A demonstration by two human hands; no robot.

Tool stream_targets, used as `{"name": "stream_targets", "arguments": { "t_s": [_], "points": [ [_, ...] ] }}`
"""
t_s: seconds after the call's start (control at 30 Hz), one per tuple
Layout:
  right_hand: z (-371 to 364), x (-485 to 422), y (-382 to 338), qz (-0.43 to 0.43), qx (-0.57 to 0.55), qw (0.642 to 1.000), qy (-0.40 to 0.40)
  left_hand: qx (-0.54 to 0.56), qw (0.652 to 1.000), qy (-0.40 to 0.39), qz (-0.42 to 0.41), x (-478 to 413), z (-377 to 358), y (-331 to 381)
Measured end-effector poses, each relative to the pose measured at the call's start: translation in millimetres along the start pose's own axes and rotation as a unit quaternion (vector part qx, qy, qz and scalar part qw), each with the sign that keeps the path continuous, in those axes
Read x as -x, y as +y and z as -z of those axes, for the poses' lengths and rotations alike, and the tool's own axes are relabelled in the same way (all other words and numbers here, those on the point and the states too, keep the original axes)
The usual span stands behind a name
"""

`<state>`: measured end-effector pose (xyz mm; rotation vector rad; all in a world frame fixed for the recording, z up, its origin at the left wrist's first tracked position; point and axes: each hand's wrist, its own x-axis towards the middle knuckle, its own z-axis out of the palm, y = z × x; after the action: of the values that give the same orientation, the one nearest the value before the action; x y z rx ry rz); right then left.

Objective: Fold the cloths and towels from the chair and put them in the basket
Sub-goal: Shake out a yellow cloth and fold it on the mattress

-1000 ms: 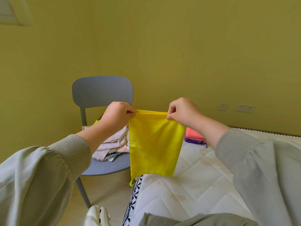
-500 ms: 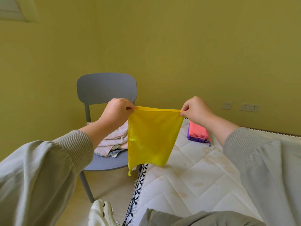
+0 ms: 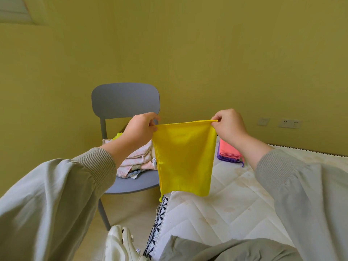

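Facing a yellow-green wall (image 3: pixel 188 53), I have a white quilted mattress (image 3: pixel 235 204) stretching away on my right, its side band printed in a black and white pattern. To my left a grey chair (image 3: pixel 125 99) stands close against the mattress corner, its back towards the wall. My loose grey sleeves (image 3: pixel 56 194) fill both lower corners of the view.

Between them hangs the yellow cloth (image 3: pixel 184 157), held up in the air in front of the chair and over the mattress corner. It looks doubled, with its top edge pulled taut and level and its lower edge just above the mattress. A small thread or tag dangles from the lower left corner.

On the chair seat lies a loose pile of pale pink towels (image 3: pixel 139 157), unfolded, with a bit of bright green cloth showing behind it and a printed label at the front. Farther along the mattress, near the wall, a folded pink cloth (image 3: pixel 228 148) sits on top of a folded purple cloth (image 3: pixel 226 158).

My left grip (image 3: pixel 140 127) is closed, thumb and curled fingers pinching the cloth's upper left corner. My right grip (image 3: pixel 228 123) is closed the same way on the upper right corner.

A white clog (image 3: pixel 120 243) sits on the floor below, beside the mattress. Two wall sockets (image 3: pixel 290 123) are set low in the wall on the right.
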<state>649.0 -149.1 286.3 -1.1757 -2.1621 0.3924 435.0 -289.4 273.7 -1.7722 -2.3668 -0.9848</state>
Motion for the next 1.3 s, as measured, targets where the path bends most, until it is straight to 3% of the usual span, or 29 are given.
{"name": "stream_targets", "arguments": {
  "t_s": [0.07, 0.13, 0.23, 0.3, 0.37, 0.47, 0.57, 0.67, 0.77, 0.87, 0.97, 1.1, 1.3],
  "points": [
    [1.5, 3.0, 3.1, -0.012, -0.04, 0.999, -0.022, 0.004, 0.999, -0.028, 0.031, -0.9, -2.4, -0.6],
    [3.3, 4.3, 9.1, -0.051, -0.124, 0.99, -0.047, 0.104, 0.987, -0.078, 0.096, 0.6, -3.2, -1.5],
    [4.2, 8.6, 19.8, -0.14, -0.302, 0.937, -0.106, 0.333, 0.908, -0.172, 0.188, 8.7, -4.1, 3.0],
    [4.6, 13.4, 24.5, -0.176, -0.358, 0.909, -0.123, 0.403, 0.869, -0.203, 0.203, 13.5, -7.4, 8.1],
    [5.6, 15.8, 29.4, -0.181, -0.366, 0.906, -0.107, 0.435, 0.849, -0.214, 0.208, 14.7, -10.9, 11.4],
    [7.0, 16.7, 43.4, -0.194, -0.339, 0.915, -0.099, 0.407, 0.861, -0.207, 0.226, 10.4, -20.5, 11.4],
    [0.2, 18.2, 59.9, -0.194, -0.28, 0.934, -0.112, 0.293, 0.913, -0.16, 0.232, 4.2, -41.7, 8.5],
    [-17.6, 15.8, 78.0, -0.168, -0.182, 0.964, -0.1, 0.161, 0.965, -0.101, 0.182, -0.4, -70.0, 6.9],
    [-35.4, 17.0, 91.8, -0.162, -0.103, 0.979, -0.072, 0.077, 0.982, -0.066, 0.162, -1.4, -98.4, 1.5],
    [-60.3, 17.1, 107.6, -0.191, -0.09, 0.974, -0.076, 0.103, 0.969, -0.078, 0.211, -4.7, -134.3, -6.7],
    [-87.6, 14.8, 127.0, -0.235, -0.164, 0.952, -0.106, 0.247, 0.916, -0.111, 0.297, -6.4, -167.5, -10.3],
    [-115.1, 12.1, 151.4, -0.28, -0.214, 0.928, -0.121, 0.286, 0.902, -0.097, 0.309, -11.4, -202.2, -31.1],
    [-126.8, -5.9, 161.7, -0.313, -0.247, 0.911, -0.104, 0.394, 0.852, -0.108, 0.329, -36.5, -221.5, -45.8]
  ]
}}
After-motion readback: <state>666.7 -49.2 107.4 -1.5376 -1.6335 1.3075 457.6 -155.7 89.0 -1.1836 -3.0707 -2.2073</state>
